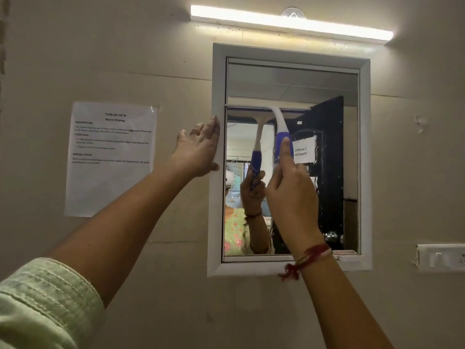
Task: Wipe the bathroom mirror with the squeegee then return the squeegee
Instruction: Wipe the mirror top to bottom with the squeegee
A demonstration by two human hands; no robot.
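My right hand (289,190) grips the squeegee (278,122), blade on the mirror (289,81) above my fingers (285,152); left hand (201,149) lies flat on the frame (364,147).

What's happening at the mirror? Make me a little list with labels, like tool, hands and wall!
Tool: squeegee, blue and white handle, blade across the upper left part of the mirror
Right hand: grips the squeegee handle
Left hand: open, fingers resting on the left side of the white frame
Wall: printed sheet left of the mirror, light bar above
Job: wiping under way, squeegee not yet returned
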